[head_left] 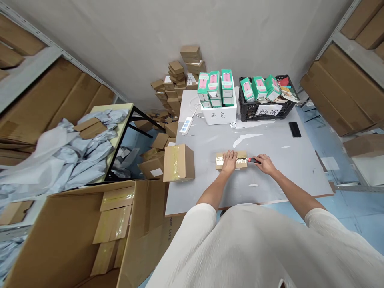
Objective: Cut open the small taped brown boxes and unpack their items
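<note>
A small flat cardboard box (pixel 241 159) sealed with clear tape lies on the grey table (pixel 270 176) in front of me. My left hand (pixel 229 160) rests flat on its top, fingers stretched out. My right hand (pixel 265 163) is closed round a red-handled utility knife (pixel 251 160), whose tip touches the right end of the box.
A larger taped cardboard box (pixel 178 163) stands at the table's left edge. At the back are a white bin (pixel 219 114) and a black crate (pixel 267 108) holding green-and-pink packages, a power strip (pixel 186 125) and a black phone (pixel 295 129). Big cartons and shelves surround the table.
</note>
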Motion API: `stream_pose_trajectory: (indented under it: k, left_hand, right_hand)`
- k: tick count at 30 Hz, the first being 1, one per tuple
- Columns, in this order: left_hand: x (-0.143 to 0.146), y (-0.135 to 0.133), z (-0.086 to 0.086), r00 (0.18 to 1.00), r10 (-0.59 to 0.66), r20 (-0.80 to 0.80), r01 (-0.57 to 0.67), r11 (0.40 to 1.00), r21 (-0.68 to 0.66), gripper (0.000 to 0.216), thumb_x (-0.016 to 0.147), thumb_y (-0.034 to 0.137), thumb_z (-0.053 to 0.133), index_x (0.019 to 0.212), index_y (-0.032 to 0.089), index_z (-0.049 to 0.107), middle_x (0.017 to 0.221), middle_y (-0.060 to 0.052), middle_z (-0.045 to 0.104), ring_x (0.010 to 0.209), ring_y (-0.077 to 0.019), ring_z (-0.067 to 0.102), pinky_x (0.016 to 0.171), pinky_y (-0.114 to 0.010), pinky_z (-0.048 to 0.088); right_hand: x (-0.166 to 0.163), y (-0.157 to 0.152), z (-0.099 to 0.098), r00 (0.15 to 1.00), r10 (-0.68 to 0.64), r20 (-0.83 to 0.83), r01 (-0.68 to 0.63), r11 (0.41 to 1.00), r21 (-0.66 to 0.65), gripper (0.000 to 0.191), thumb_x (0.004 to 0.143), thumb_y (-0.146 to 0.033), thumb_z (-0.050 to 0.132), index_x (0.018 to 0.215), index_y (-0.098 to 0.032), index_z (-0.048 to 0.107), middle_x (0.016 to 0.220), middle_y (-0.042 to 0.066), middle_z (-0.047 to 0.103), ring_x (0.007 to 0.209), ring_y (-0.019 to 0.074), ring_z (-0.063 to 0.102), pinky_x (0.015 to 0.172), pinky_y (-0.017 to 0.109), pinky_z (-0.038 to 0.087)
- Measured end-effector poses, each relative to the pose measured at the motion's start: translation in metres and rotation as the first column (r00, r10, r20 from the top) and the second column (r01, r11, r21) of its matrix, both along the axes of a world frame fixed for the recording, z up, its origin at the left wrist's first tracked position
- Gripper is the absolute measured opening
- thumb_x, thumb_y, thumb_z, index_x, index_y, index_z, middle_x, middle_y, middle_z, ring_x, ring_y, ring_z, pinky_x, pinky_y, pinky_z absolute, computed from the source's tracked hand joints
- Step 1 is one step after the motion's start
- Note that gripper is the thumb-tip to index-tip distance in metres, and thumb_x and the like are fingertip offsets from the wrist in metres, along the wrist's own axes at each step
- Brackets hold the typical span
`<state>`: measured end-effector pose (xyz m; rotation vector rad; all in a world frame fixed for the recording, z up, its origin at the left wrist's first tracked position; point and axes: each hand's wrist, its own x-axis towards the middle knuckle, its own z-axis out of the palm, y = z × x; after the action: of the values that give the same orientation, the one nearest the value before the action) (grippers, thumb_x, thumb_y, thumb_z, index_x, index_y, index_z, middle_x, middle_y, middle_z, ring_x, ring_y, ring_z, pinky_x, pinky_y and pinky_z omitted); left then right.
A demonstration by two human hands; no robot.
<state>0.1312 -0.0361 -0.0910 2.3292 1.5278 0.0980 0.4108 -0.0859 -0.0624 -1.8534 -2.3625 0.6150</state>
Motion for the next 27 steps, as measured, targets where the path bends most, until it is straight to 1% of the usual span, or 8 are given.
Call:
stream_pose_trajectory:
  k: [2, 6, 9, 12, 16, 19, 24, 27]
  left_hand:
    - [-0.001, 0.0, -0.001, 1.0, -0.003, -0.001, 0.003, 1.0, -0.006, 0.064, 0.108, 0.022, 0.036, 0.172, 0.025, 0.036, 0.174, -0.016, 0.045, 0.169, -0.0337, 0.025, 0.137, -0.065, 0.009]
    - [-0.003, -0.001, -0.002, 1.0, -0.007, -0.002, 0.007, 1.0, -0.011, 0.061, 0.109, 0.022, 0.034, 0.17, 0.023, 0.039, 0.175, -0.016, 0.044, 0.169, -0.0332, 0.025, 0.138, -0.064, 0.009]
    - [-0.003, -0.001, -0.001, 1.0, -0.006, 0.002, 0.006, 1.0, -0.013, 0.061, 0.11, 0.025, 0.034, 0.17, 0.021, 0.039, 0.176, -0.017, 0.041, 0.17, -0.0331, 0.023, 0.138, -0.063, 0.009]
    - [-0.003, -0.002, 0.002, 1.0, -0.011, 0.012, 0.011, 1.0, -0.013, 0.061, 0.111, 0.028, 0.034, 0.17, 0.019, 0.039, 0.178, -0.017, 0.039, 0.17, -0.0334, 0.024, 0.138, -0.062, 0.01]
    - [-0.009, -0.008, 0.009, 0.999, -0.012, 0.033, 0.012, 1.0, 0.006, 0.061, 0.111, 0.033, 0.038, 0.17, 0.02, 0.039, 0.179, -0.016, 0.036, 0.17, -0.0319, 0.023, 0.139, -0.058, 0.013]
    - [-0.021, -0.019, 0.017, 0.999, -0.014, 0.043, 0.013, 1.0, 0.023, 0.061, 0.11, 0.04, 0.044, 0.167, 0.021, 0.043, 0.18, -0.015, 0.035, 0.169, -0.0324, 0.023, 0.138, -0.057, 0.016]
    - [-0.046, -0.038, 0.027, 0.999, 0.03, 0.04, -0.03, 0.999, 0.019, 0.052, 0.107, 0.043, 0.057, 0.156, 0.027, 0.054, 0.17, -0.014, 0.045, 0.158, -0.0329, 0.038, 0.129, -0.053, 0.032]
    - [-0.056, -0.044, 0.028, 0.999, 0.029, 0.017, -0.029, 1.0, 0.008, 0.047, 0.106, 0.041, 0.062, 0.151, 0.028, 0.058, 0.158, -0.014, 0.054, 0.145, -0.0332, 0.049, 0.121, -0.05, 0.04]
  right_hand:
    - [0.006, 0.004, 0.001, 1.0, -0.016, -0.001, 0.016, 1.0, 0.003, 0.048, 0.108, -0.038, 0.049, 0.152, -0.031, 0.068, 0.13, 0.014, 0.069, 0.116, 0.0326, 0.058, 0.098, 0.041, 0.044]
    - [0.031, 0.015, 0.01, 0.983, -0.185, 0.003, 0.184, 0.98, 0.071, 0.051, 0.108, -0.038, 0.047, 0.155, -0.029, 0.065, 0.129, 0.015, 0.069, 0.116, 0.0346, 0.058, 0.097, 0.042, 0.046]
    - [0.043, 0.02, 0.016, 0.988, -0.155, -0.016, 0.156, 0.985, 0.079, 0.05, 0.106, -0.039, 0.053, 0.153, -0.029, 0.066, 0.13, 0.015, 0.069, 0.117, 0.0354, 0.059, 0.099, 0.043, 0.047]
    - [0.04, 0.02, 0.016, 0.99, -0.142, -0.026, 0.143, 0.987, 0.069, 0.052, 0.105, -0.038, 0.056, 0.154, -0.026, 0.065, 0.133, 0.015, 0.069, 0.12, 0.0358, 0.06, 0.1, 0.044, 0.047]
    - [0.018, 0.025, 0.011, 0.988, -0.139, -0.061, 0.14, 0.99, 0.029, 0.047, 0.103, -0.039, 0.058, 0.146, -0.022, 0.069, 0.131, 0.016, 0.071, 0.12, 0.035, 0.061, 0.101, 0.043, 0.048]
    - [-0.008, 0.04, 0.011, 0.99, -0.101, -0.099, 0.104, 0.994, 0.022, 0.044, 0.103, -0.04, 0.058, 0.141, -0.023, 0.071, 0.128, 0.015, 0.072, 0.118, 0.0335, 0.062, 0.1, 0.041, 0.05]
    - [-0.067, 0.071, 0.021, 0.986, 0.065, -0.152, -0.065, 0.998, 0.006, 0.039, 0.102, -0.036, 0.059, 0.135, -0.023, 0.072, 0.132, 0.011, 0.075, 0.119, 0.0301, 0.066, 0.101, 0.038, 0.049]
    - [-0.096, 0.077, 0.023, 0.982, 0.116, -0.149, -0.123, 0.992, -0.039, 0.035, 0.101, -0.035, 0.059, 0.13, -0.022, 0.074, 0.128, 0.009, 0.078, 0.116, 0.029, 0.069, 0.101, 0.036, 0.048]
